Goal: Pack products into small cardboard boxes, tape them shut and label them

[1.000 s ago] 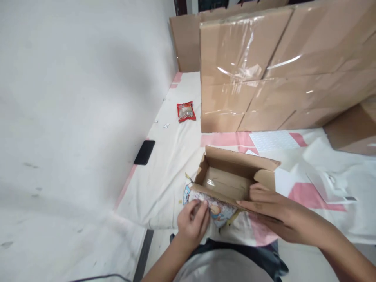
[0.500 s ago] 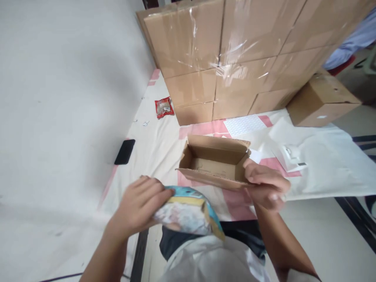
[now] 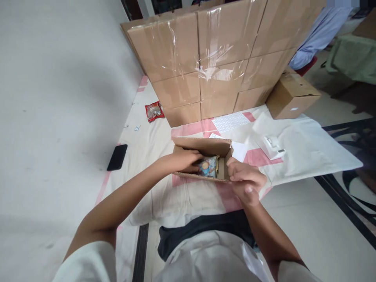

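1. Cardboard is the stuff of the one small open box (image 3: pixel 202 145) lying on the white and pink sheet (image 3: pixel 164 196) in front of the person; its flaps are folded out and its inside shows.
2. One colourful packet (image 3: pixel 208 167), printed in blue and yellow with a cartoon picture, lies inside the small box, toward its right end.
3. Two bare hands are at work. The left hand (image 3: pixel 183 160) reaches into the box from the left, fingers curled against the left end of the packet; how firmly it grips cannot be told, since the near wall hides the fingertips.
4. The right hand (image 3: pixel 245 181) sits at the right end of the box, fingers bent and pressed against that wall and the near corner, thumb on top.
5. One red packet (image 3: pixel 153 111) lies alone on the sheet near the wall, well apart from the box.
6. One black phone (image 3: pixel 117 157) lies flat at the left edge of the sheet.
7. One wall of large cartons (image 3: pixel 211 58), wrapped in clear film, stands behind; at least six carton faces show.
8. One separate brown carton (image 3: pixel 290 98) sits to the right of that stack.
9. One small white device (image 3: pixel 273 143) rests on white paper right of the box.
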